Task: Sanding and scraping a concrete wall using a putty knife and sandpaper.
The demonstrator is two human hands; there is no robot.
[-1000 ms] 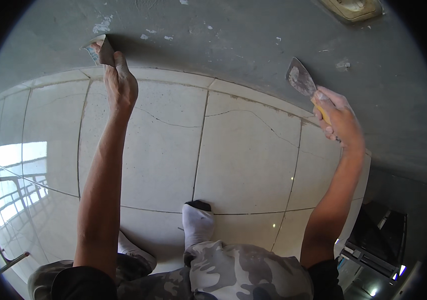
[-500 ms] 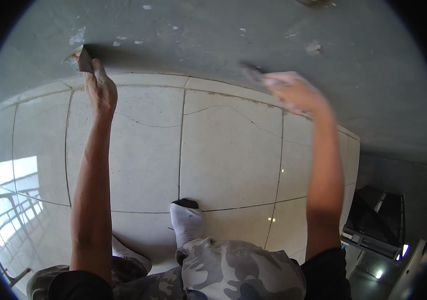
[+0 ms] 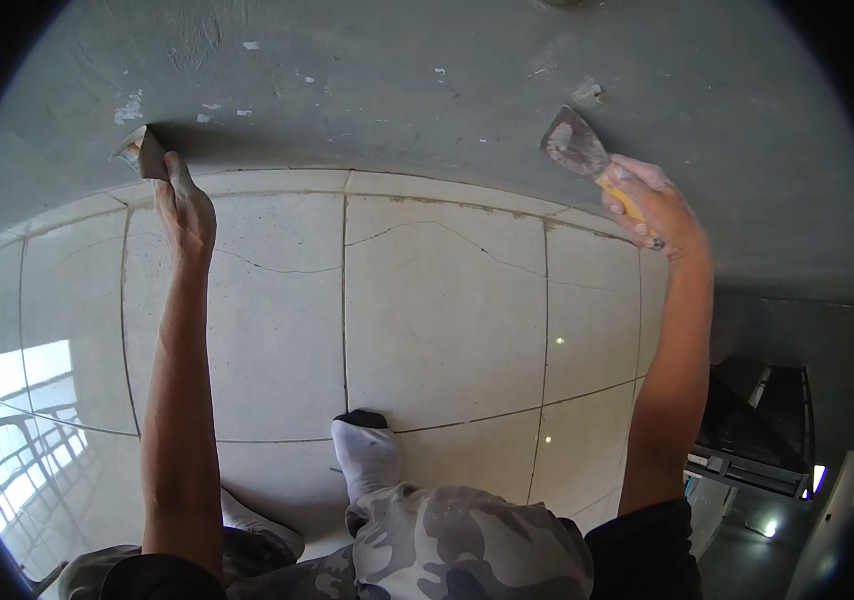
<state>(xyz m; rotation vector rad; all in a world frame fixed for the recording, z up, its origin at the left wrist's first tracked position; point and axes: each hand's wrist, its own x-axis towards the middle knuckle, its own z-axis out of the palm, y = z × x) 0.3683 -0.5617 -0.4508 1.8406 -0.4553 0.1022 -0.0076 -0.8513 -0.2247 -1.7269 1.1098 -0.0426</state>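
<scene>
My left hand [image 3: 182, 205] is closed on a thin, bent grey metal scraper [image 3: 151, 155], held at the grey wall [image 3: 347, 90] just above the tile skirting [image 3: 297, 180]. Far to its right, my right hand [image 3: 652, 205] grips a putty knife with a yellow handle; its dusty steel blade [image 3: 575, 140] lies close to the wall surface, below a pale flaked patch [image 3: 593, 93]. Small white flecks dot the wall between the hands.
Cracked cream floor tiles [image 3: 447, 310] reach to the wall, with my socked foot [image 3: 367, 455] on them. A dark metal frame [image 3: 757, 420] stands at the lower right. Bright window light [image 3: 27, 380] reflects off the tiles at left.
The view has shifted, so floor tiles sit further left and lower. My right hand swung leftward in a blur, then back right. My left hand stays at much the same wall spot.
</scene>
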